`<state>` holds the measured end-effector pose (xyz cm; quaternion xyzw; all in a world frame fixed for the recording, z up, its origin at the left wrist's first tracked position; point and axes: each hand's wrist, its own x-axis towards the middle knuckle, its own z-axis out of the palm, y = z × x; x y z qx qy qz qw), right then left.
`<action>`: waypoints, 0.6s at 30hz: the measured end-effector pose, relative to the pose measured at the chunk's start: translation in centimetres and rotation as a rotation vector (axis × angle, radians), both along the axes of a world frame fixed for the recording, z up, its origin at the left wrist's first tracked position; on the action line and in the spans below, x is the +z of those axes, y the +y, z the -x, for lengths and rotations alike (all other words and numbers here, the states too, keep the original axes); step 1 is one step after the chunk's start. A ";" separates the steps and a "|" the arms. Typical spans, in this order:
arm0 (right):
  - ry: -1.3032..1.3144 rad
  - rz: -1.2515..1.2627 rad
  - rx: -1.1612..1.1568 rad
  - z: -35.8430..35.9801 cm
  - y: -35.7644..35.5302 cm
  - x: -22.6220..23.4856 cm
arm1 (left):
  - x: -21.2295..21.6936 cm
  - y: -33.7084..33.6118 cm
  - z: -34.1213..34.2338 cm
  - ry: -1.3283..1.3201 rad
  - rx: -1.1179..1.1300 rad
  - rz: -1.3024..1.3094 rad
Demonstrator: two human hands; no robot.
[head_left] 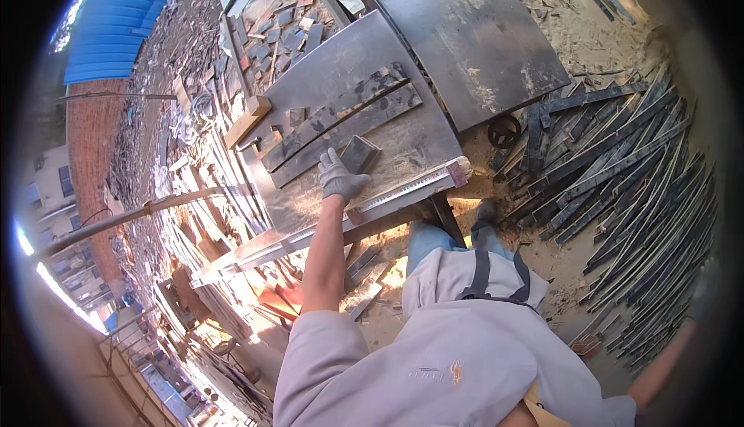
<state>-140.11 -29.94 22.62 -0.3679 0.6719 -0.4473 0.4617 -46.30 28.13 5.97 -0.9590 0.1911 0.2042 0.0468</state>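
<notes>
My left hand (339, 176), in a grey glove, reaches out over the metal table (422, 136) with its fingers spread. Its thumb side lies against a short dark wooden block (361, 153), and the fingertips reach the nearer of two long dark planks. That nearer plank (387, 111) lies slantwise beside the farther plank (341, 114), which has a patchy black surface. Far off at the right rim, my right hand (704, 291) is dim and smeared, so its fingers cannot be read. It is nearest to a heap of thin strips.
A measuring scale (403, 188) runs along the table's near edge. Another metal sheet (465, 39) adjoins at the far right. Long dark wood strips (620, 187) pile on the right; offcuts (287, 36) lie beyond the table. A pole (147, 208) juts in from the left.
</notes>
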 end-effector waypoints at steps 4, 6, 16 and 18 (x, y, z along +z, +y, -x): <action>-0.163 -0.356 0.218 -20.3 9.9 -13.2 | 0.0 -0.6 0.2 0.047 0.054 0.110; -0.190 -0.403 0.510 -31.6 16.4 -16.7 | 0.4 -0.2 0.9 0.042 -0.021 0.146; -0.006 -0.080 1.116 -60.0 31.5 -9.6 | 4.1 -13.0 7.4 0.807 0.370 0.986; 0.093 -0.121 1.108 -59.5 32.5 -10.5 | 2.9 -15.9 12.4 0.948 0.202 0.891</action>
